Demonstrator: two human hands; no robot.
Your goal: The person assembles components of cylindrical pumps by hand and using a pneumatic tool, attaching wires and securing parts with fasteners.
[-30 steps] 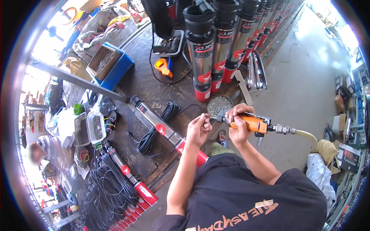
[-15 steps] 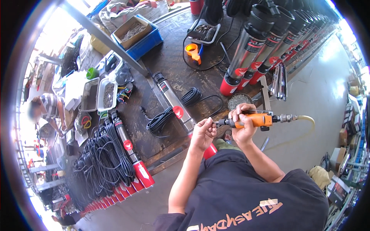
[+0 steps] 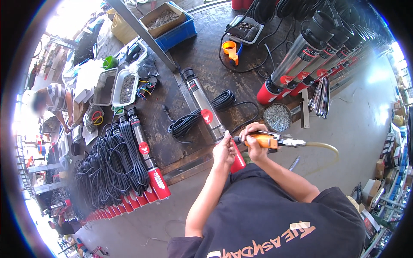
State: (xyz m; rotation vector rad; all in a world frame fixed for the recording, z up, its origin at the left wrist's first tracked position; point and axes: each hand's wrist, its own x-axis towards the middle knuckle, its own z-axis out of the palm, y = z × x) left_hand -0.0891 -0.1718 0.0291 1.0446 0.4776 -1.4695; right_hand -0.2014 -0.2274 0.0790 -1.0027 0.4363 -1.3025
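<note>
The steel cylinder's (image 3: 202,103) red end overhangs the counter's (image 3: 155,144) edge; open floor (image 3: 355,114) lies rightward. The right hand (image 3: 254,143) grips the orange air tool (image 3: 268,141), now nearer the cylinder than before; the left hand's (image 3: 224,150) fingers curl, contents unclear.

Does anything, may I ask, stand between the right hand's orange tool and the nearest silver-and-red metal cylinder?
The bare left hand partly covers the cylinder beside the orange tool; nothing else visible intervenes.
</note>
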